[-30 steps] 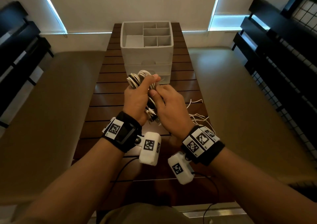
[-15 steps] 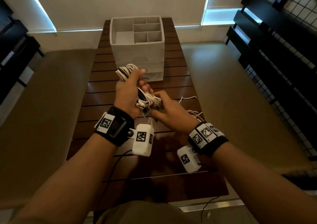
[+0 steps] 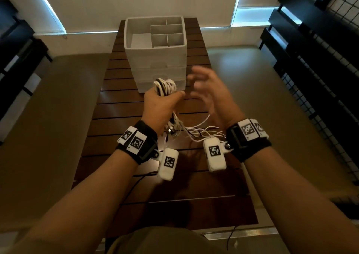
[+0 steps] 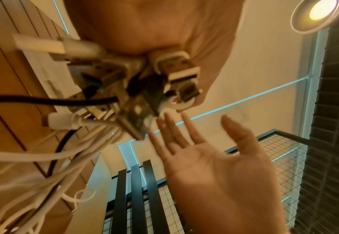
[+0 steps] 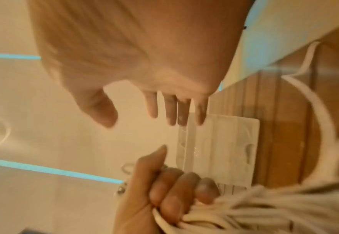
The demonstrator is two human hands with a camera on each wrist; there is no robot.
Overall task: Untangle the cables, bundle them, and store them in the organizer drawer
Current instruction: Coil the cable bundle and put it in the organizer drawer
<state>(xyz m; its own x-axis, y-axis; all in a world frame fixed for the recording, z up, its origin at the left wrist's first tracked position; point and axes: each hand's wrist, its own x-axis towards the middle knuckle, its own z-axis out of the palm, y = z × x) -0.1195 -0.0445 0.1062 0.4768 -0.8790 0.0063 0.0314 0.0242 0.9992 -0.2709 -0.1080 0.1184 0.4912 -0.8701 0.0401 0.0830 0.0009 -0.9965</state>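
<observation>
My left hand [image 3: 162, 103] grips a bundle of white and black cables [image 3: 165, 86] in its fist, loops sticking out above and plugs [image 4: 136, 88] hanging below it. Loose cable ends [image 3: 202, 132] trail onto the wooden table [image 3: 116, 106]. My right hand [image 3: 208, 90] is blurred, lifted just right of the bundle with fingers spread, holding nothing. In the right wrist view its fingers [image 5: 172, 109] are straight above the left fist [image 5: 172, 194]. The white organizer [image 3: 155, 57] with stacked drawers stands just behind the hands.
The organizer's top tray [image 3: 167, 32] has several divided compartments. Beige cushioned benches [image 3: 48, 117] flank the narrow table. Black racks with wire grids [image 3: 320, 69] stand at the right, dark shelving at the left.
My right hand let go of the cables, rose and opened to the right of the bundle. The left hand kept its grip and moved closer to the organizer.
</observation>
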